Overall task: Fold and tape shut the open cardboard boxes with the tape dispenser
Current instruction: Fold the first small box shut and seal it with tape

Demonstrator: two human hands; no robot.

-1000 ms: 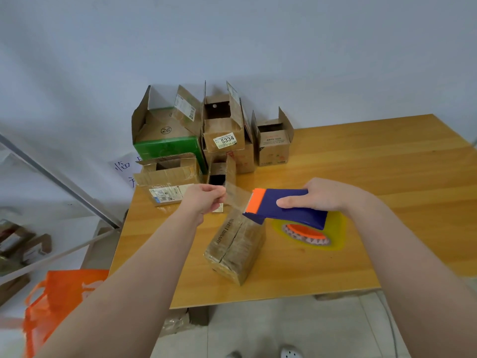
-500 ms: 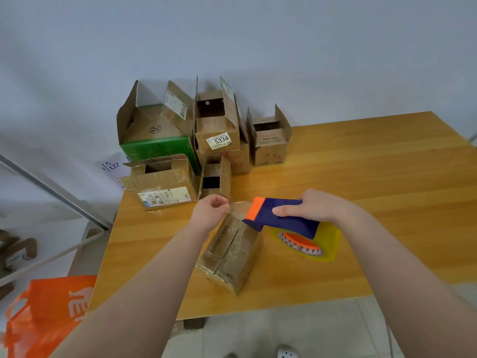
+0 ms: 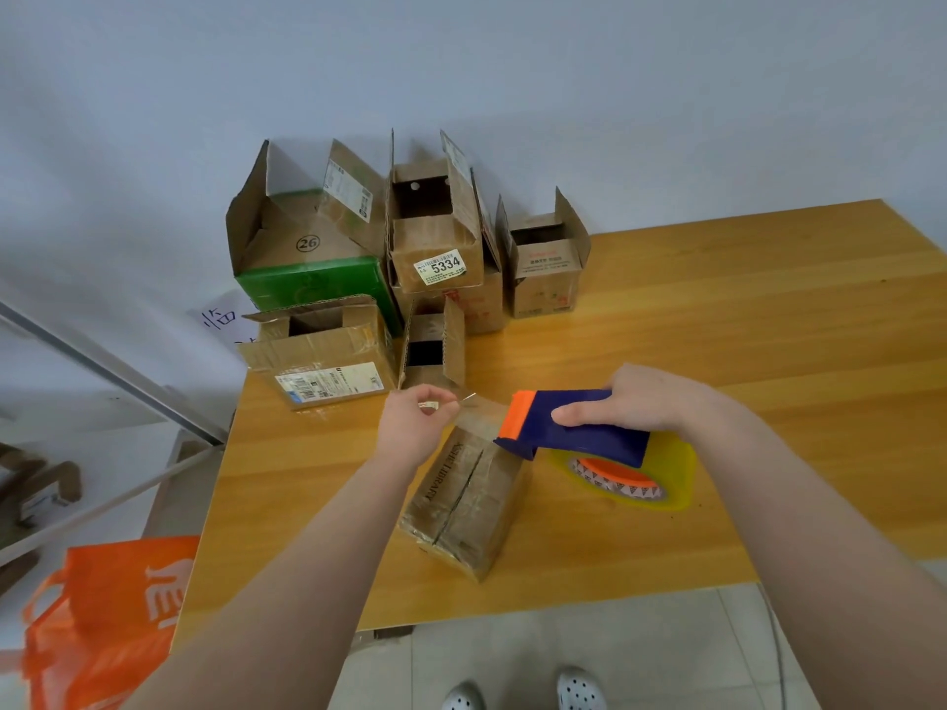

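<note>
As hands [image 3: 417, 427] [image 3: 651, 402] stretch tape [image 3: 487, 409] from dispenser [image 3: 604, 442], seemingly above box [image 3: 466, 499] edge.

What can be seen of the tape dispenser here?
The dispenser has a navy plastic-looking body, an orange front edge and a see-through yellow side shield around a roll with an orange core. The right hand grips it from above, by the far end of the closed box; whether they touch is unclear. Clear tape runs from its front to the pinching left hand.
</note>
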